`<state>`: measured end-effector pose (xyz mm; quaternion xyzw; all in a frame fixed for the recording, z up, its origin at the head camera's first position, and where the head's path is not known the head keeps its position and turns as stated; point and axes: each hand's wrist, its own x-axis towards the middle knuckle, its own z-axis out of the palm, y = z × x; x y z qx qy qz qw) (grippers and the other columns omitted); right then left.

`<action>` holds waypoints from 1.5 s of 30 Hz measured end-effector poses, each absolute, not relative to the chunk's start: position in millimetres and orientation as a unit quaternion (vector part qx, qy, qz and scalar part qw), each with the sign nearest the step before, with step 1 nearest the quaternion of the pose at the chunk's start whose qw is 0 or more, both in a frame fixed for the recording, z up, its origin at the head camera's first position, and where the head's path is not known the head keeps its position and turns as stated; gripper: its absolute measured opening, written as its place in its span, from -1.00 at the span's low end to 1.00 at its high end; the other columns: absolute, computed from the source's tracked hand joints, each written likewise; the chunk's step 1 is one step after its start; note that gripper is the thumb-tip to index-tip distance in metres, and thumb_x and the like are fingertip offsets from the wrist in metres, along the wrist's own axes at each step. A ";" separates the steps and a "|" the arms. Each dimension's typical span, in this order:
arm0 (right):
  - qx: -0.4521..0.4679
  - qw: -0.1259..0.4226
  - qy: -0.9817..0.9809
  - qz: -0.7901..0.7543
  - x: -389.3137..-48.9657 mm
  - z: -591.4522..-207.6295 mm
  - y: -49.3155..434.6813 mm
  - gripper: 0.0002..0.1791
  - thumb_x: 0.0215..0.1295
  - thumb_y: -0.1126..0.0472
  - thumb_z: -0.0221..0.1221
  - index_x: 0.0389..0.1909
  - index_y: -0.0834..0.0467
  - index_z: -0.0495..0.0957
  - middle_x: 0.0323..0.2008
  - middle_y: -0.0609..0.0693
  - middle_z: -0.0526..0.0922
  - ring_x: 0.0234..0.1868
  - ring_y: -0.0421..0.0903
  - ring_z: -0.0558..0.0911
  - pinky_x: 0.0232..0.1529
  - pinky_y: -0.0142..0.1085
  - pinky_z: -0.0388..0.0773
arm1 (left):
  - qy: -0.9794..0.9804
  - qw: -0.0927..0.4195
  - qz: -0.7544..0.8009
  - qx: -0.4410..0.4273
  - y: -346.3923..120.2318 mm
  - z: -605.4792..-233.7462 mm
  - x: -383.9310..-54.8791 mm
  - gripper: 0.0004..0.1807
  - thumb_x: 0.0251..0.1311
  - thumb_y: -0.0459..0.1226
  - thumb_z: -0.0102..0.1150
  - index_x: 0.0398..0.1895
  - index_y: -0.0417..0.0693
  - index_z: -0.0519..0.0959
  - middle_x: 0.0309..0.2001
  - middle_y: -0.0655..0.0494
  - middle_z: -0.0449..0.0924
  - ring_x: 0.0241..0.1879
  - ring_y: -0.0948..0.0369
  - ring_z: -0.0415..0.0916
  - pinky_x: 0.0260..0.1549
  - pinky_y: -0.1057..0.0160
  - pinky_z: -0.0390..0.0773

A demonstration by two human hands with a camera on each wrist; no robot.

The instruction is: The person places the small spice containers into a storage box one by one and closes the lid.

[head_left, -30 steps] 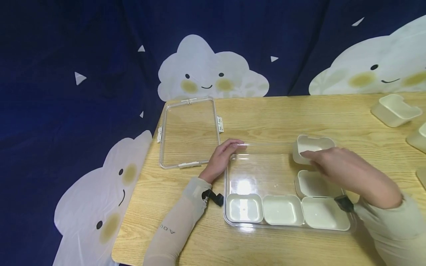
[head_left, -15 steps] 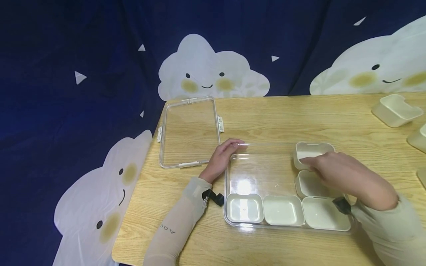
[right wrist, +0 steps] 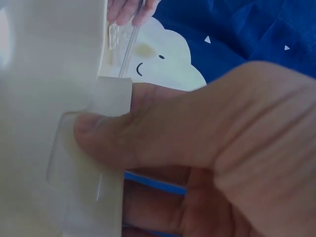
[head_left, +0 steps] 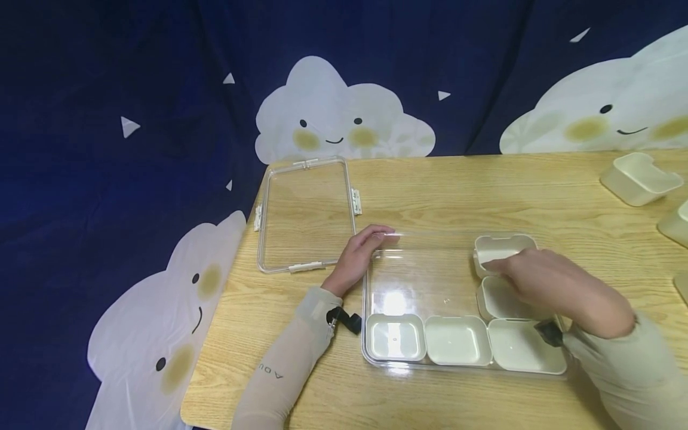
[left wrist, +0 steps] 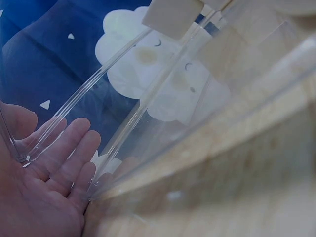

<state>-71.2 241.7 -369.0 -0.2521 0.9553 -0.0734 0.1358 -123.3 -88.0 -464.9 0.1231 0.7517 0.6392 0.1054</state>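
A clear plastic storage box (head_left: 419, 280) lies on the table. My left hand (head_left: 357, 254) holds its far left corner; in the left wrist view the fingers (left wrist: 66, 153) lie along the clear wall. With my right hand (head_left: 553, 286) I grip a small cream bin (head_left: 505, 248) at the box's far right corner. The right wrist view has the thumb (right wrist: 98, 133) on one face of the bin's wall and the fingers behind it. A second cream bin (head_left: 502, 298) sits just nearer, partly covered by my right hand. Three more, including a middle bin (head_left: 457, 340), line the box's near side.
A clear lid (head_left: 306, 215) with white clips lies at the back left of the wooden table (head_left: 430, 191). More cream bins stand at the right, one notched bin (head_left: 636, 179) toward the back. A dark blue curtain (head_left: 376, 36) with cloud shapes hangs behind.
My right hand has brought the cream bin lower and toward me, down into the box's far right corner behind the second bin. My left hand has stayed at its corner.
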 end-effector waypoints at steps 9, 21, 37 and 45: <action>-0.252 0.149 0.953 -0.081 -72.1 -374.8 241.2 -0.56 0.37 0.43 0.06 0.14 0.06 0.72 -0.31 0.14 0.79 -0.47 -0.13 0.54 -0.50 -0.19 0.50 | 0.752 0.106 0.638 0.128 -88.2 -465.3 -124.3 -0.63 0.61 -0.10 -0.16 0.23 0.06 0.58 0.19 0.00 0.73 0.33 0.13 0.58 0.48 0.01 0.35; -0.268 0.142 0.948 -0.100 -71.7 -380.9 240.8 -0.64 0.37 0.39 0.13 -0.01 -0.05 0.73 -0.42 -0.01 0.70 -0.50 -0.15 0.47 -0.51 -0.27 0.41 | 0.740 0.116 0.650 0.130 -87.4 -465.1 -124.0 -0.60 0.62 -0.12 -0.17 0.29 -0.07 0.54 0.21 -0.07 0.71 0.28 0.06 0.63 0.45 0.01 0.39; -0.272 0.166 0.942 -0.101 -74.7 -383.7 242.4 -0.59 0.35 0.26 0.24 0.21 0.19 0.63 -0.07 0.14 0.81 -0.17 0.00 0.75 -0.15 0.10 0.70 | 0.743 0.120 0.647 0.125 -88.0 -464.4 -123.4 -0.60 0.61 -0.12 -0.17 0.29 -0.06 0.53 0.21 -0.05 0.71 0.30 0.07 0.62 0.45 -0.01 0.38; -0.275 0.165 0.941 -0.109 -77.1 -382.2 244.4 -0.55 0.37 0.23 0.25 0.26 0.21 0.60 -0.03 0.22 0.80 -0.17 -0.05 0.74 -0.16 0.10 0.70 | 0.733 0.125 0.655 0.130 -87.5 -464.9 -124.4 -0.58 0.62 -0.14 -0.18 0.31 -0.13 0.51 0.22 -0.11 0.70 0.27 0.01 0.65 0.44 0.01 0.41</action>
